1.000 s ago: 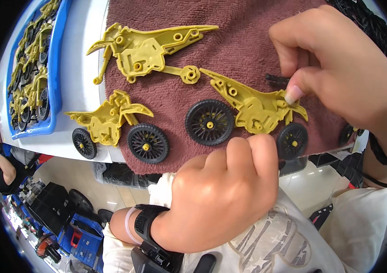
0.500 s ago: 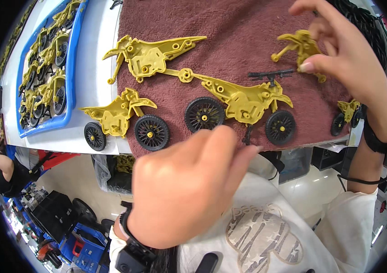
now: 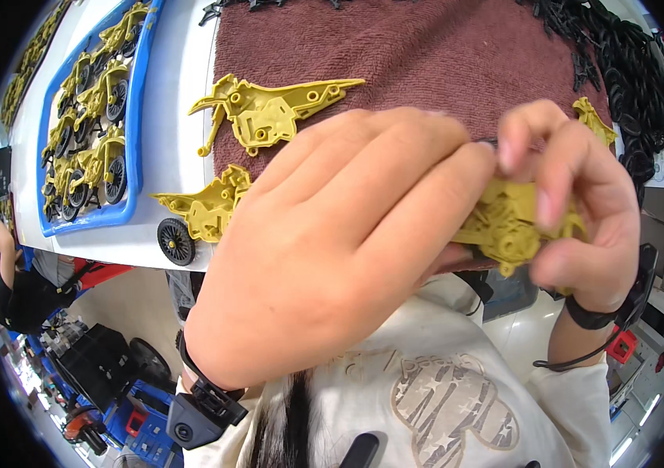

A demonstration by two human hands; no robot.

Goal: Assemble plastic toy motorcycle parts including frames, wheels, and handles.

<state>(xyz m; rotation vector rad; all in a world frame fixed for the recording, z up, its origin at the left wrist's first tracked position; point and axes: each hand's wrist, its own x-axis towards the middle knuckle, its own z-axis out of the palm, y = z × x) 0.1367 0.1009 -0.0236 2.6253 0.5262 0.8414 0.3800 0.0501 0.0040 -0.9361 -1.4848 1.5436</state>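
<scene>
My left hand (image 3: 340, 234) spans the middle of the cloth, back up, with its fingers closed at the left side of a yellow plastic toy motorcycle body (image 3: 510, 228). My right hand (image 3: 593, 199) grips the same body from the right, its thumb and fingers bent around it. The left hand hides part of the piece and the cloth beneath. Farther left, a yellow body half (image 3: 266, 113) lies alone on the cloth. Nearer me, another yellow half (image 3: 209, 209) lies with a black spoked wheel (image 3: 176, 240) at its end; its other end is behind my left hand.
A blue tray (image 3: 133, 156) of assembled toy motorcycles stands on the white table at left. Black tyres (image 3: 638, 101) and small black parts (image 3: 578, 47) pile up at the far right of the brown cloth (image 3: 426, 54). Another yellow piece (image 3: 593, 121) lies near them.
My right hand has come back toward me from the far right with the yellow body half it was reaching for. My left hand has moved up over the cloth to meet it.
</scene>
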